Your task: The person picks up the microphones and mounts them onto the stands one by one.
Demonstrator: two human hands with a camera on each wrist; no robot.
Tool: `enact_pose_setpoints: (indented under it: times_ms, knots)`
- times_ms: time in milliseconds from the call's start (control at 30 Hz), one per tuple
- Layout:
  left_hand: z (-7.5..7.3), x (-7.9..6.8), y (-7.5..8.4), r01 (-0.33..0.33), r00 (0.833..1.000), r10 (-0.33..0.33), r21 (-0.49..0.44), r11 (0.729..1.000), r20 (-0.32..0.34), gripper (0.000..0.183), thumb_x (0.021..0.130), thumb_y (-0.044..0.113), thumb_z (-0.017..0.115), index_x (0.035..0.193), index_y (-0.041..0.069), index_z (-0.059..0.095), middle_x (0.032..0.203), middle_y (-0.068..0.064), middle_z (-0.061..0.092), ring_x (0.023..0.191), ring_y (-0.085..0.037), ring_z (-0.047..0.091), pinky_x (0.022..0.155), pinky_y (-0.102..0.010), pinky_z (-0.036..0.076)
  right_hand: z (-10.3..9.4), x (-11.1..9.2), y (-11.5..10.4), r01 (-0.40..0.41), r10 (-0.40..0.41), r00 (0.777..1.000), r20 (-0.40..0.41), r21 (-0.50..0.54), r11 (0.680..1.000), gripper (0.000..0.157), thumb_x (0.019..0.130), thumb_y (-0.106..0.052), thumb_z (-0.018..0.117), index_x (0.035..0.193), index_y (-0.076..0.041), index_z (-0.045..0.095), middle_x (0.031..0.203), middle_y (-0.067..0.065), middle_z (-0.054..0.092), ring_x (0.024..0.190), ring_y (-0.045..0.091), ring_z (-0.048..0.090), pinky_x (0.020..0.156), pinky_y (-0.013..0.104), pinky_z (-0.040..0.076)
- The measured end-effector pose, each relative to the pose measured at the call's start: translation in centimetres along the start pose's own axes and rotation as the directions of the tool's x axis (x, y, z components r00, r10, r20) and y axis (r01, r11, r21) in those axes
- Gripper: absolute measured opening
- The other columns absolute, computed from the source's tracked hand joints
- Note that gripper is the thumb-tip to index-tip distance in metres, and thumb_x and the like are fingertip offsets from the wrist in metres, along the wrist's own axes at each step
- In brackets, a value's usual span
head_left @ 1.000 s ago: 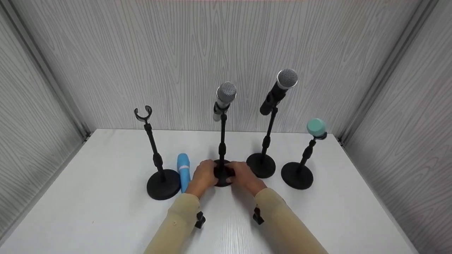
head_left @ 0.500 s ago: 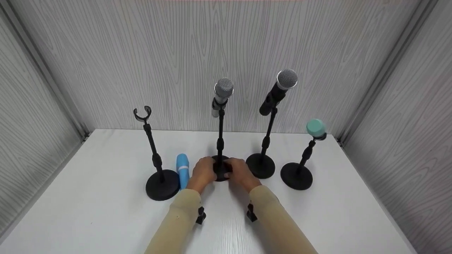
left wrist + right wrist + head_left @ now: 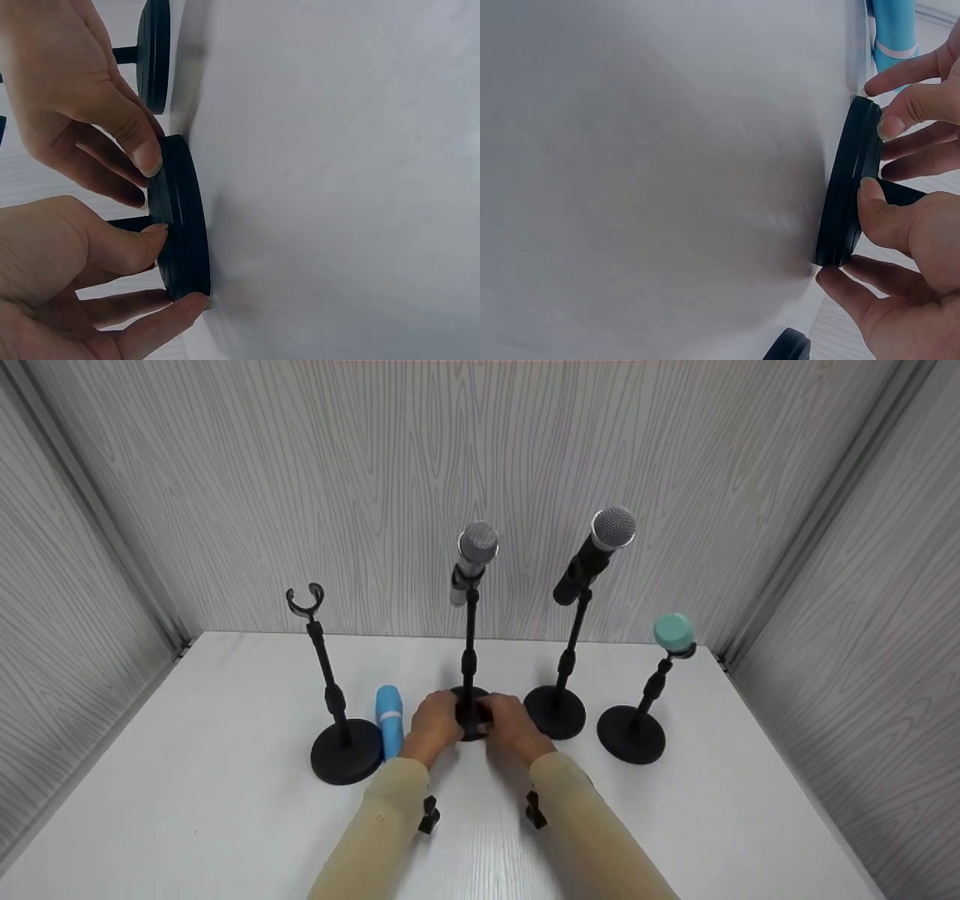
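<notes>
Both hands grip the round black base (image 3: 471,721) of a microphone stand in the middle of the table, my left hand (image 3: 435,721) on one side and my right hand (image 3: 514,723) on the other. In the left wrist view, both thumbs press the top of the disc base (image 3: 180,225), and fingers of the left hand (image 3: 60,255) reach its rim. The right wrist view shows fingers of the right hand (image 3: 907,277) at the edge of the same base (image 3: 847,180). A silver microphone (image 3: 478,544) sits in the clip atop this stand.
Left stands a microphone stand (image 3: 346,751) with an unoccupied clip, a blue microphone (image 3: 389,716) lying beside it. To the right are a stand (image 3: 555,712) with a black microphone (image 3: 589,559) and a shorter stand (image 3: 631,735) with a green-topped microphone (image 3: 673,631). Grey panels (image 3: 375,495) surround the table (image 3: 247,690).
Both hands have slid the middle stand, with its silver microphone, a little toward the back wall, mostly in the first half second. The other stands and the blue microphone stay put.
</notes>
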State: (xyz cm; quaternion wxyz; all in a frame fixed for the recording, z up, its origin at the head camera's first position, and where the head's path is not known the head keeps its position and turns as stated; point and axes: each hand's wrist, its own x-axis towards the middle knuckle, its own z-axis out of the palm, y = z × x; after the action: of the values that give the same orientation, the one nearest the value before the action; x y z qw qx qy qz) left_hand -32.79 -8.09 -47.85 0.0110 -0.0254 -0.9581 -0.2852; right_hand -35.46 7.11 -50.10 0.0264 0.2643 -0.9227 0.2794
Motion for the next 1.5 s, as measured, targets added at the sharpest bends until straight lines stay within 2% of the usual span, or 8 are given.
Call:
enact_pose_setpoints:
  times_ms: [267, 400, 533, 800, 967, 1100, 1267, 1500]
  knots:
    - [-0.9, -0.7, 0.0, -0.035, 0.999, 0.035, -0.034, 0.999, -0.014, 0.03, 0.087, 0.008, 0.078, 0.114, -0.001, 0.072, 0.115, -0.019, 0.073, 0.11, -0.036, 0.068, 0.098, -0.051, 0.055, -0.3, -0.4, -0.6, 0.047, -0.048, 0.999, -0.019, -0.018, 0.999, 0.02, 0.091, 0.002, 0.074, 0.11, 0.001, 0.074, 0.108, 0.017, 0.075, 0.106, 0.032, 0.07, 0.095, 0.046, 0.057]
    - [-2.0, -1.9, 0.4, -0.071, 0.997, 0.069, -0.061, 0.996, -0.037, 0.025, 0.089, 0.003, 0.072, 0.114, 0.001, 0.073, 0.113, -0.018, 0.073, 0.109, -0.035, 0.068, 0.097, -0.051, 0.054, -0.8, -0.7, -1.3, 0.067, -0.066, 0.996, -0.054, 0.011, 0.998, 0.022, 0.093, -0.003, 0.074, 0.114, 0.003, 0.073, 0.111, 0.019, 0.073, 0.108, 0.032, 0.07, 0.096, 0.046, 0.056]
    - [-3.4, -3.8, 0.6, -0.095, 0.995, 0.092, -0.069, 0.993, -0.046, 0.032, 0.091, 0.005, 0.071, 0.123, 0.0, 0.071, 0.121, -0.02, 0.072, 0.117, -0.037, 0.067, 0.102, -0.052, 0.053, -1.3, -1.3, -2.0, 0.07, -0.068, 0.995, -0.073, 0.022, 0.997, 0.026, 0.094, -0.006, 0.073, 0.118, 0.005, 0.071, 0.117, 0.021, 0.072, 0.113, 0.034, 0.069, 0.099, 0.047, 0.056]
    - [-6.4, -8.7, -0.5, -0.105, 0.994, 0.105, 0.003, 0.994, -0.023, 0.047, 0.094, 0.014, 0.073, 0.138, 0.001, 0.062, 0.138, -0.02, 0.064, 0.132, -0.039, 0.059, 0.107, -0.054, 0.05, -2.0, -2.7, -2.9, 0.058, -0.057, 0.998, -0.018, 0.055, 0.997, 0.033, 0.095, -0.008, 0.072, 0.125, 0.006, 0.068, 0.127, 0.022, 0.071, 0.12, 0.035, 0.067, 0.102, 0.047, 0.055]
    - [-8.2, -11.1, -1.9, -0.067, 0.998, 0.068, 0.021, 0.998, -0.01, 0.048, 0.093, 0.014, 0.074, 0.138, 0.002, 0.063, 0.142, -0.021, 0.062, 0.132, -0.041, 0.058, 0.104, -0.057, 0.052, -2.1, -3.2, -4.0, 0.055, -0.056, 0.998, 0.001, 0.116, 0.992, 0.033, 0.095, -0.009, 0.072, 0.125, 0.004, 0.069, 0.126, 0.021, 0.071, 0.111, 0.032, 0.071, 0.095, 0.046, 0.058]
    - [-8.9, -12.4, -3.3, -0.049, 0.999, 0.049, 0.012, 0.999, 0.0, 0.049, 0.092, 0.013, 0.076, 0.137, 0.0, 0.063, 0.141, -0.024, 0.062, 0.129, -0.042, 0.061, 0.101, -0.057, 0.053, -2.0, -3.5, -5.6, 0.077, -0.077, 0.997, -0.008, 0.144, 0.987, 0.031, 0.094, -0.01, 0.074, 0.123, 0.002, 0.071, 0.123, 0.02, 0.072, 0.107, 0.031, 0.073, 0.093, 0.043, 0.06]
    - [-10.0, -13.2, -5.2, -0.014, 1.0, 0.014, -0.005, 1.0, 0.022, 0.048, 0.091, 0.014, 0.076, 0.135, 0.0, 0.064, 0.141, -0.026, 0.061, 0.132, -0.047, 0.057, 0.105, -0.062, 0.049, -1.0, -3.1, -7.8, 0.06, -0.062, 0.998, 0.007, 0.17, 0.984, 0.033, 0.093, -0.01, 0.075, 0.123, 0.002, 0.071, 0.124, 0.019, 0.072, 0.108, 0.033, 0.073, 0.095, 0.043, 0.06]
    - [-13.0, -13.4, -8.7, 0.073, 0.995, -0.071, -0.019, 0.997, 0.066, 0.046, 0.094, 0.022, 0.072, 0.134, 0.0, 0.065, 0.143, -0.032, 0.057, 0.132, -0.053, 0.053, 0.104, -0.066, 0.047, 1.4, -2.1, -9.5, -0.005, -0.006, 0.998, 0.064, 0.171, 0.985, 0.034, 0.094, -0.015, 0.074, 0.125, 0.0, 0.071, 0.125, 0.015, 0.074, 0.107, 0.029, 0.074, 0.093, 0.035, 0.061]
